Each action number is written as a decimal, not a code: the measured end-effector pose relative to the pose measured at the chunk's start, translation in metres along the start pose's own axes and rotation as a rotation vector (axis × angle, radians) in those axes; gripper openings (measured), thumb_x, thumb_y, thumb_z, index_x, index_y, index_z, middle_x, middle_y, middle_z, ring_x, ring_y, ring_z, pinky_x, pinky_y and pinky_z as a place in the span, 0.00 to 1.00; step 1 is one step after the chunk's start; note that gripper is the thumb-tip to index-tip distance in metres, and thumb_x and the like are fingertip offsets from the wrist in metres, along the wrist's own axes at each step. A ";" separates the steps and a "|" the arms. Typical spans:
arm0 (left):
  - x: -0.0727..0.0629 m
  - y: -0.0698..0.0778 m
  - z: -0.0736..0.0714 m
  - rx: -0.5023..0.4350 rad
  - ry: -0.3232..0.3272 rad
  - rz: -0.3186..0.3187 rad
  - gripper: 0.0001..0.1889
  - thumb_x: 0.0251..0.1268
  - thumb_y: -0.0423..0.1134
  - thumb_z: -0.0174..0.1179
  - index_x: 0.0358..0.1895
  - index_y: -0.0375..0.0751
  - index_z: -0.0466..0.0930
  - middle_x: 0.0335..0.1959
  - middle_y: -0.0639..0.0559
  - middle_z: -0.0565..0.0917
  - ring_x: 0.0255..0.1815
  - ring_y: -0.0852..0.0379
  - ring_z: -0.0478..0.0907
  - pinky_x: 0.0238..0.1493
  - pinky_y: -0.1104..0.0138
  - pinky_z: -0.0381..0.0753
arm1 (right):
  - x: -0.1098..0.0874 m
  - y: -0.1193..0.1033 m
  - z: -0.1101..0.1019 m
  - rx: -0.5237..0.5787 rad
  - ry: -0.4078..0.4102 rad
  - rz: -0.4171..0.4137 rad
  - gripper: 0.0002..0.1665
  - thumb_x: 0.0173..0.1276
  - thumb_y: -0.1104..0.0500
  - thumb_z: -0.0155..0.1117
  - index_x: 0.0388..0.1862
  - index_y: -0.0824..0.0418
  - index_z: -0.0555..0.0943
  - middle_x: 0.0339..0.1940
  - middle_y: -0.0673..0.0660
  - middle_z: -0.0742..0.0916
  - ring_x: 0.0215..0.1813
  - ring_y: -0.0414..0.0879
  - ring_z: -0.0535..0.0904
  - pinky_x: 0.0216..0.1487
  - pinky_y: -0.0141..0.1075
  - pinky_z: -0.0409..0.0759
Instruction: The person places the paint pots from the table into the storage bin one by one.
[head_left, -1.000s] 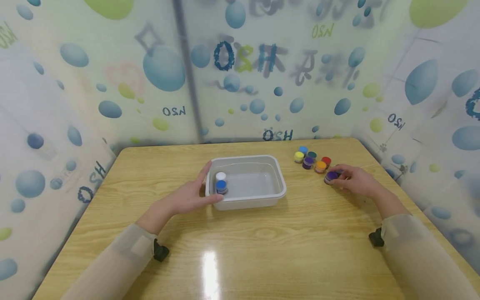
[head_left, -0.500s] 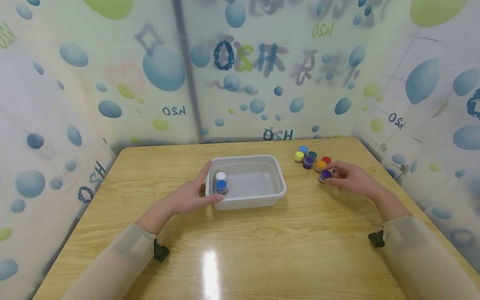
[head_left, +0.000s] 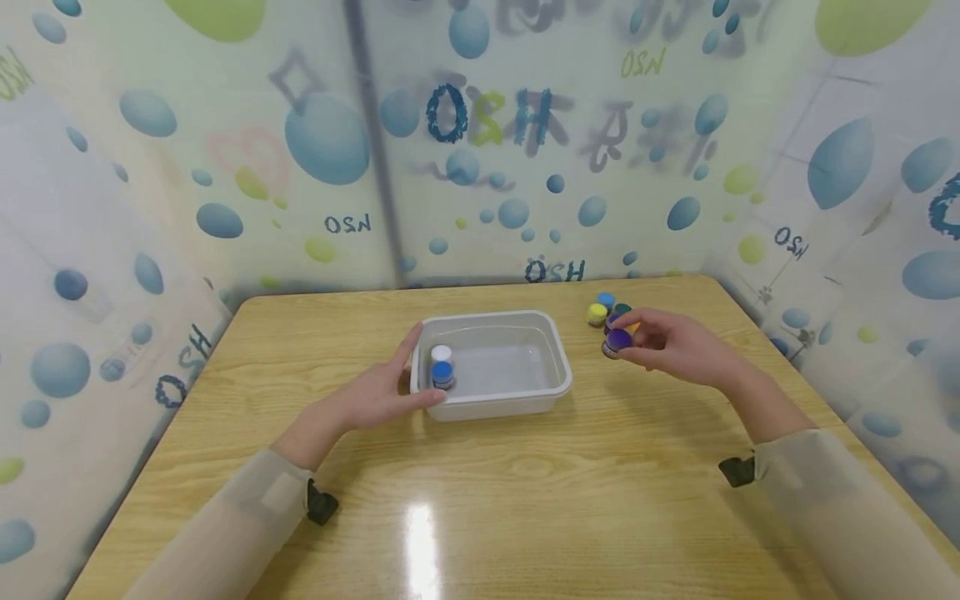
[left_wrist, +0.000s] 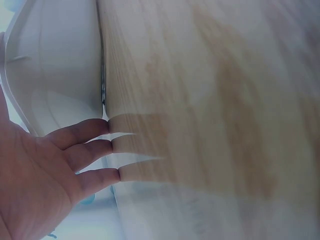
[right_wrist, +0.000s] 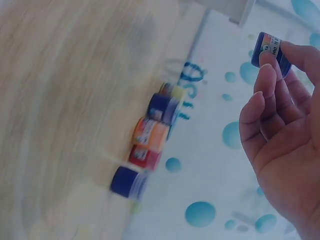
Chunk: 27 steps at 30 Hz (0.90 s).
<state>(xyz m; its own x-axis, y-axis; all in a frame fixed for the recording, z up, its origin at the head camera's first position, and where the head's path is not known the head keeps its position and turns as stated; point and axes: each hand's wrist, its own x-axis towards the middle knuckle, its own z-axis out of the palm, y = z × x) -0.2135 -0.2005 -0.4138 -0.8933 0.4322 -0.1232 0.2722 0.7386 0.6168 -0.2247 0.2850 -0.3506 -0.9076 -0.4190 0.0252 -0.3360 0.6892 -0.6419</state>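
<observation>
My right hand [head_left: 675,346] pinches a small paint jar with a purple lid [head_left: 618,340] between thumb and fingers, off the table. In the right wrist view that jar [right_wrist: 272,50] shows a printed label. Beyond it stand more jars, among them a yellow-lidded jar [head_left: 597,314] and a light-blue-lidded jar [head_left: 606,299]; the hand partly hides others. My left hand [head_left: 378,392] rests against the left end of a white plastic tub [head_left: 517,408], thumb over the front rim. Its other fingers [left_wrist: 90,155] extend to the table. Inside the tub are a white-lidded jar [head_left: 442,356] and a blue-lidded jar [head_left: 442,374].
The wooden table [head_left: 525,500] has its far edge against a patterned backdrop [head_left: 480,192]. In the right wrist view, an orange jar [right_wrist: 150,134], a red jar [right_wrist: 145,156] and another dark-lidded jar [right_wrist: 127,182] stand in a row on the table.
My right hand has lifted the purple-lidded jar and carried it left, towards the tub, in front of the other jars. The left hand and the tub have stayed in place.
</observation>
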 end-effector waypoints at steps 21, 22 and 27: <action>0.001 -0.002 0.002 0.009 0.008 0.001 0.64 0.72 0.75 0.61 0.92 0.60 0.23 0.77 0.25 0.75 0.70 0.35 0.82 0.76 0.37 0.75 | 0.038 -0.067 0.035 0.029 -0.092 -0.173 0.23 0.78 0.57 0.75 0.68 0.53 0.84 0.39 0.51 0.89 0.36 0.47 0.81 0.40 0.35 0.81; 0.001 -0.002 0.002 0.011 0.009 0.002 0.64 0.72 0.75 0.61 0.91 0.61 0.22 0.77 0.25 0.75 0.70 0.35 0.82 0.76 0.37 0.75 | 0.041 -0.068 0.037 0.031 -0.098 -0.181 0.23 0.78 0.57 0.74 0.68 0.53 0.84 0.39 0.51 0.89 0.36 0.47 0.81 0.40 0.36 0.82; 0.001 -0.001 0.002 0.005 0.011 -0.004 0.64 0.71 0.77 0.61 0.91 0.63 0.22 0.78 0.26 0.74 0.71 0.34 0.81 0.76 0.37 0.75 | 0.057 -0.079 0.050 0.042 -0.126 -0.200 0.22 0.78 0.56 0.73 0.69 0.51 0.84 0.40 0.51 0.89 0.37 0.48 0.81 0.40 0.38 0.82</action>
<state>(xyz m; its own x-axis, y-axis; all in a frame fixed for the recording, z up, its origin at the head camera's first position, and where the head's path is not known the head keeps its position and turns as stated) -0.2137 -0.2001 -0.4161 -0.8984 0.4233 -0.1168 0.2705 0.7431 0.6120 -0.2376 0.1774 -0.3370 -0.7848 -0.6167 0.0611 -0.4928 0.5613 -0.6649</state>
